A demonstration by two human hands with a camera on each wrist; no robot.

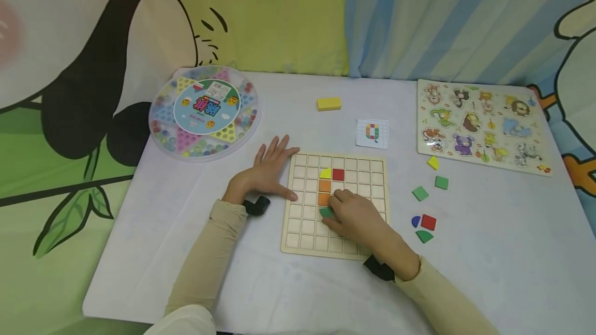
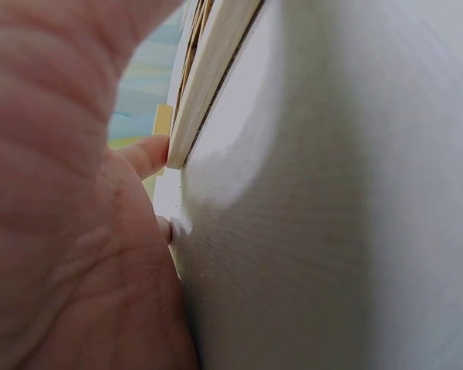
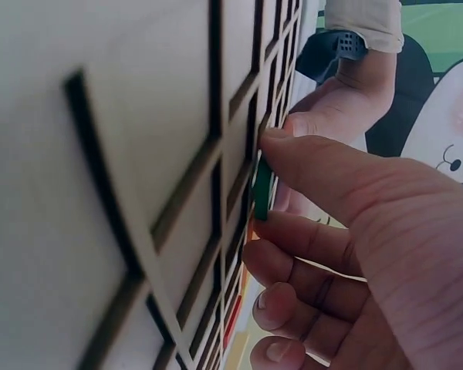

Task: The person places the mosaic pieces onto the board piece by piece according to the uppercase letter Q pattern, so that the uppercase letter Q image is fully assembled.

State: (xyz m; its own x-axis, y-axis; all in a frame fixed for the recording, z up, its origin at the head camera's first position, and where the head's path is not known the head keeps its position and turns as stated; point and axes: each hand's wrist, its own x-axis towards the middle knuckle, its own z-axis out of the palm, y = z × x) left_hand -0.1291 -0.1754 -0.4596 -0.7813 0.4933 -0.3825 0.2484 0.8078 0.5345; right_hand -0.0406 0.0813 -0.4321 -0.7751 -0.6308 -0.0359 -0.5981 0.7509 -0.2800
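A wooden grid board [image 1: 304, 242] lies on the table in the head view. In its middle columns sit a yellow rounded piece [image 1: 325, 173], a red square [image 1: 338, 174] and two orange squares [image 1: 324, 186]. My right hand [image 1: 356, 218] is over the board, thumb and index finger pinching a green piece [image 3: 262, 189] by its edges, right at the grid just below the orange squares. My left hand [image 1: 270, 167] is spread at the board's left edge, thumb and a fingertip touching the rim. In the left wrist view its palm stands beside the board's side.
A pattern card [image 1: 381, 133] and a yellow block [image 1: 329, 104] lie behind the board. To the right are loose green squares [image 1: 420, 193], a red square [image 1: 429, 222], a blue half-round [image 1: 416, 221] and an animal puzzle [image 1: 484, 128]. A round bead box [image 1: 205, 149] stands back left.
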